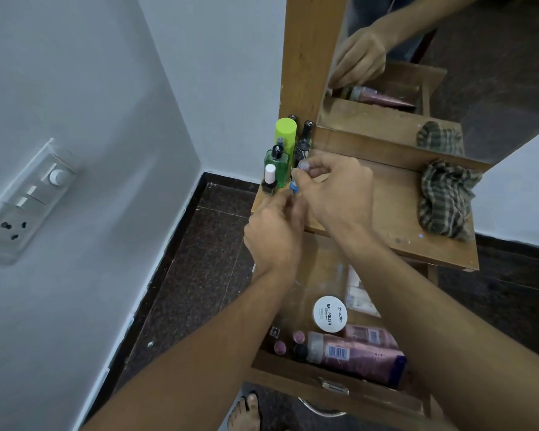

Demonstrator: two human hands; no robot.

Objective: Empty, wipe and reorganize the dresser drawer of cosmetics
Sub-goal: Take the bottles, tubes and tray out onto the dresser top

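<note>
While reaching over the open drawer (339, 381), pink tubes (364, 353) and white tub (330, 313) inside, pinching a small blue bottle (294, 186) in the right hand (336, 194) at the dresser top's (386, 209) left edge; left hand (274, 231) curled just beside, hold unclear. Could knock the crowded bottles (280, 163) behind off that edge.

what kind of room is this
Probably a bedroom or dressing corner at home: a wooden dresser with a mirror, its open drawer holding cosmetics, and nail polish bottles lined up on top.
</note>
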